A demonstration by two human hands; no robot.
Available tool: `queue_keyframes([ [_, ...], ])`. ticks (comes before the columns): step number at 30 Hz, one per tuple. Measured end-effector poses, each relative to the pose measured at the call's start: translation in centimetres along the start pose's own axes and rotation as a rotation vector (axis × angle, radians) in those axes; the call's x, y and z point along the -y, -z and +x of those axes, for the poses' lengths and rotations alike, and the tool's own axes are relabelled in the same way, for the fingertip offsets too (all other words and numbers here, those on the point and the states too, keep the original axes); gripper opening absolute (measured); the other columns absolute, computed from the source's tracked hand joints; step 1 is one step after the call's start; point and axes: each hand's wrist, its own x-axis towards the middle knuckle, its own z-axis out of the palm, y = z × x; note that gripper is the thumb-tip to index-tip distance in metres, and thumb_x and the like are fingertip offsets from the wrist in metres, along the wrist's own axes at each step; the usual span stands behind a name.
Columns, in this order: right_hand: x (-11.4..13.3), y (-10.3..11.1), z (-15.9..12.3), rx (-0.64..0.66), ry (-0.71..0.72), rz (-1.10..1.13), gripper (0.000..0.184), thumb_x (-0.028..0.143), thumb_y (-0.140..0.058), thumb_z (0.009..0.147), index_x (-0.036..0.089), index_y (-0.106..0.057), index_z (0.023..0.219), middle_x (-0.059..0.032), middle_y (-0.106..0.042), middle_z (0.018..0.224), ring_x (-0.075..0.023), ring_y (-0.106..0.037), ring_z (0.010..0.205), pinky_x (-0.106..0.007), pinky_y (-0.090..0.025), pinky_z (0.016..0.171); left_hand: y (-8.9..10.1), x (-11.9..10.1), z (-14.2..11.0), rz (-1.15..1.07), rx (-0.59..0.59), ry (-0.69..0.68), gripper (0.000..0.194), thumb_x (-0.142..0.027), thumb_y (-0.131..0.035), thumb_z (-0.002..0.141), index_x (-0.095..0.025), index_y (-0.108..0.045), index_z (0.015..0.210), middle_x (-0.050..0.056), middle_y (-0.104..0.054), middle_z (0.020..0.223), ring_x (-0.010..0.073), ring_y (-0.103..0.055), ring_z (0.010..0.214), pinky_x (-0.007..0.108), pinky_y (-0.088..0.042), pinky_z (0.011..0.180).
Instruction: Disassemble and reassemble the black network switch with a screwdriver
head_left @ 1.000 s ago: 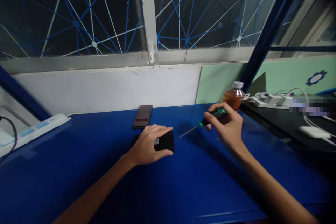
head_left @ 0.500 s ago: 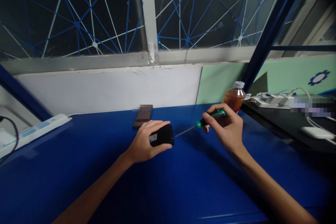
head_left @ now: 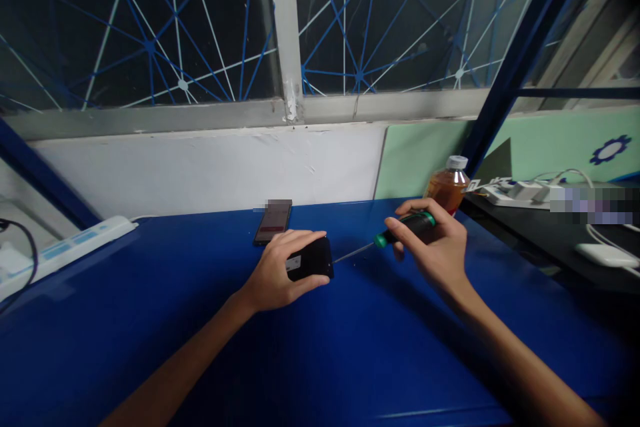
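My left hand [head_left: 280,270] grips a black boxy device [head_left: 316,257] with a pale label, thumb along its near edge and fingers over the far edge. What kind of device it is, I cannot make out. Between the thumb and fingers of my right hand [head_left: 440,240] is a screwdriver [head_left: 407,228] with a black and green handle. Its thin metal shaft slants down to the left, and the tip meets the right end of the device. Whether a screw sits under the tip is too small to see. A phone [head_left: 274,221] lies just behind my left hand.
A blue table [head_left: 320,360] spreads under both hands. At the back right stands a bottle of amber drink [head_left: 449,185]. A white power strip [head_left: 75,250] lies at the left; on the right, a black surface [head_left: 530,240] carries cables and a white adapter [head_left: 606,254].
My right hand and the screwdriver handle have shifted very slightly to the right, the handle turned a little in the fingers. The tip stays at the device's end; my left hand keeps its hold.
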Motion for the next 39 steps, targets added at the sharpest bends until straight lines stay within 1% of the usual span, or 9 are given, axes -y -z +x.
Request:
queue_keyframes([
  [3,-0.3,0.2,0.1,0.038,0.008,0.028,0.019,0.033,-0.065,0.080,0.021,-0.055,0.091,0.0053,-0.054,0.052,-0.0116,-0.054,0.037,-0.024,-0.043,0.037,-0.1,0.0,0.0,-0.005,0.006,0.012,0.058,-0.042,-0.069,0.075,-0.025,-0.053,0.128,0.008,-0.063,0.121,0.0303,-0.055,0.113,0.055,-0.041,0.098],
  [8,-0.7,0.3,0.3,0.155,0.014,0.251,0.017,0.029,-0.057,0.083,0.022,-0.050,0.097,-0.0018,-0.064,0.082,-0.0129,-0.060,0.047,-0.028,-0.049,0.043,-0.2,0.1,0.0,-0.019,-0.004,0.039,0.059,-0.043,-0.070,0.075,-0.026,-0.053,0.129,0.008,-0.062,0.122,0.0304,-0.054,0.113,0.056,-0.039,0.099],
  [15,0.4,0.1,-0.4,-0.006,0.035,0.038,0.016,0.028,-0.066,0.080,0.021,-0.054,0.087,0.0030,-0.055,0.069,-0.0081,-0.053,0.036,-0.022,-0.042,0.034,0.0,0.2,0.0,-0.012,-0.033,0.057,0.059,-0.042,-0.070,0.074,-0.026,-0.053,0.129,0.008,-0.062,0.121,0.0313,-0.054,0.113,0.055,-0.041,0.097],
  [21,0.0,0.4,0.2,0.204,0.002,0.279,0.022,0.027,-0.060,0.083,0.023,-0.046,0.100,-0.0010,-0.062,0.084,-0.0114,-0.059,0.046,-0.027,-0.050,0.043,0.0,0.2,0.0,0.003,-0.053,0.053,0.058,-0.042,-0.070,0.074,-0.025,-0.055,0.128,0.008,-0.062,0.121,0.0316,-0.055,0.113,0.055,-0.042,0.096],
  [26,0.0,0.4,0.2,0.095,-0.019,0.091,0.020,0.028,-0.067,0.080,0.021,-0.053,0.093,0.0058,-0.054,0.057,-0.0109,-0.054,0.037,-0.023,-0.045,0.036,0.0,0.0,0.1,-0.055,-0.053,0.075,0.059,-0.042,-0.072,0.073,-0.027,-0.055,0.127,0.006,-0.062,0.123,0.0288,-0.055,0.114,0.051,-0.038,0.103],
  [28,-0.1,0.5,0.2,0.100,-0.008,0.056,0.022,0.028,-0.067,0.080,0.021,-0.054,0.096,0.0046,-0.056,0.059,-0.0119,-0.056,0.039,-0.024,-0.046,0.036,0.0,-0.1,0.2,-0.069,-0.054,0.087,0.059,-0.041,-0.073,0.073,-0.027,-0.055,0.127,0.005,-0.062,0.123,0.0282,-0.055,0.115,0.050,-0.040,0.102],
  [32,-0.2,0.6,0.3,0.196,0.034,0.218,0.025,0.028,-0.062,0.084,0.023,-0.050,0.105,-0.0018,-0.062,0.084,-0.0137,-0.062,0.050,-0.028,-0.050,0.044,-0.2,0.1,0.2,-0.071,-0.063,0.102,0.058,-0.042,-0.073,0.072,-0.028,-0.055,0.126,0.005,-0.062,0.123,0.0288,-0.055,0.115,0.052,-0.039,0.102],
  [35,-0.3,0.4,0.2,0.113,0.025,0.177,0.021,0.027,-0.064,0.082,0.022,-0.053,0.099,0.0018,-0.059,0.073,-0.0109,-0.057,0.043,-0.026,-0.048,0.041,-0.2,0.1,0.2,-0.066,-0.072,0.100,0.058,-0.043,-0.072,0.072,-0.028,-0.056,0.126,0.005,-0.062,0.123,0.0297,-0.055,0.115,0.055,-0.034,0.105],
  [39,-0.6,0.5,0.1,0.002,0.061,0.011,0.014,0.029,-0.064,0.082,0.020,-0.058,0.092,0.0045,-0.053,0.059,-0.0101,-0.054,0.038,-0.023,-0.043,0.038,-0.2,0.0,0.3,-0.066,-0.076,0.097,0.057,-0.043,-0.072,0.073,-0.028,-0.055,0.126,0.005,-0.062,0.124,0.0297,-0.055,0.115,0.055,-0.036,0.104],
])
